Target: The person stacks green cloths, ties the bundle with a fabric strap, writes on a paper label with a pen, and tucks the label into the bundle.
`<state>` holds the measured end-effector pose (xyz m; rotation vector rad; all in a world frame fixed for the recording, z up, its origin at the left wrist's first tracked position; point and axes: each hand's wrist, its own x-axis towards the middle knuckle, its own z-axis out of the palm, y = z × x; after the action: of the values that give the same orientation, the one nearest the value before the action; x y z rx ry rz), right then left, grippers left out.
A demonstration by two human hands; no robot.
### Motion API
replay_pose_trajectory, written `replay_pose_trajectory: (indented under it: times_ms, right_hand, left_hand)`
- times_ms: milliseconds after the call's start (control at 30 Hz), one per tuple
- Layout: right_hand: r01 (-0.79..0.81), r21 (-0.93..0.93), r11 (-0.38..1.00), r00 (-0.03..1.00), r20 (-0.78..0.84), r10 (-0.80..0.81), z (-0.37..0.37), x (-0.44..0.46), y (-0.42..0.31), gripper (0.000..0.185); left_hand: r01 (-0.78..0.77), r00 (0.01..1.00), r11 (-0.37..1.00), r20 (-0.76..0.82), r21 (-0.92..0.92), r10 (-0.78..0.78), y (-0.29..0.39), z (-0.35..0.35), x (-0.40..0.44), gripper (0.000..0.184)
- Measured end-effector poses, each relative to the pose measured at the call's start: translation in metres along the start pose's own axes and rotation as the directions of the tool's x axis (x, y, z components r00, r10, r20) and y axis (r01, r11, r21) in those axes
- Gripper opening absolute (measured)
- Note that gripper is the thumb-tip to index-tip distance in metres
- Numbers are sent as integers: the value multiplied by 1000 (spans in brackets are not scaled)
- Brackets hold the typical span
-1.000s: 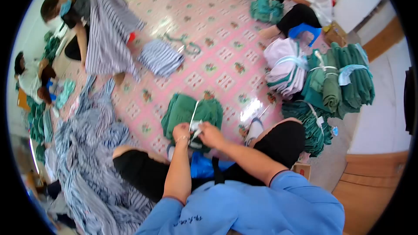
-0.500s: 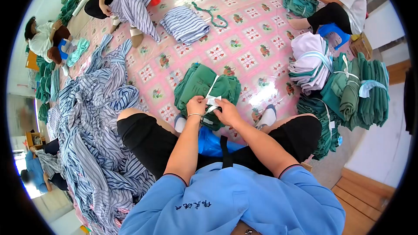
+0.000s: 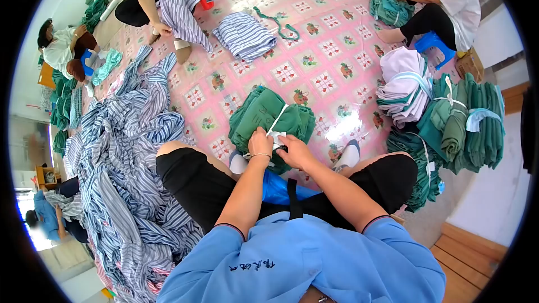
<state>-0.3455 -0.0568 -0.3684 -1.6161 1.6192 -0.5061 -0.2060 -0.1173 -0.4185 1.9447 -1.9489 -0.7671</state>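
Note:
Between my feet a folded green cloth bundle [image 3: 255,113] rests on the pink patterned floor, with a white strap [image 3: 279,116] around it. My left hand [image 3: 261,145] is closed at the strap's near part, its fingers against the bundle. Beside it my right hand [image 3: 295,151] pinches a small white tag [image 3: 276,137] at the strap. Part of the strap and tag is hidden by the fingers.
Striped garments [image 3: 123,163] are heaped at my left. A folded striped cloth [image 3: 245,36] lies ahead, beside a green cord [image 3: 278,25]. Tied green bundles [image 3: 469,123] and a pale bundle [image 3: 401,87] stand at right. Several people sit or bend around the room.
The view has shifted from one second ago. My left hand has moved closer onto the bundle and strap. At the upper left, a person's striped cloth is held differently.

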Motion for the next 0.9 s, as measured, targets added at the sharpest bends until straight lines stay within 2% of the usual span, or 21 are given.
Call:
replay_pose_trajectory:
  times_ms: [100, 200, 300, 400, 500, 533, 633, 733, 900]
  right_hand:
    - [56, -17, 998, 998, -7, -56, 2, -1, 1, 53]
    - [32, -5, 999, 999, 24, -32, 2, 0, 3, 54]
    - [19, 6, 1000, 999, 33, -19, 2, 1, 4, 54]
    - [6, 8, 1000, 1000, 28, -6, 4, 2, 5, 53]
    - [32, 7, 999, 999, -12, -32, 5, 1, 8, 52]
    - [24, 5, 1000, 1000, -1, -24, 5, 2, 8, 52]
    - [11, 2, 1000, 1000, 14, -11, 2, 2, 7, 52]
    - [11, 7, 1000, 1000, 6, -11, 2, 0, 6, 52]
    - [24, 41, 999, 1000, -16, -24, 1, 0, 5, 51]
  left_hand:
    - [-28, 998, 1000, -65, 1, 28, 2, -2, -4, 16]
    - [-79, 995, 995, -66, -52, 75, 2, -7, -8, 17]
    - [-39, 999, 995, 12, -88, 40, 2, -14, -5, 15]
    - [-62, 998, 997, 13, -49, 63, -7, -7, 2, 13]
    - [73, 988, 978, 150, -196, -43, -13, -9, 12, 15]
    - [184, 967, 951, 221, -250, -128, -6, -18, 10, 17]
    - [236, 964, 935, 187, -263, -191, -3, -18, 9, 16]
    - [243, 970, 895, 87, -373, -227, -7, -7, 9, 12]
    - [281, 959, 854, 165, -437, -231, -9, -10, 9, 11]
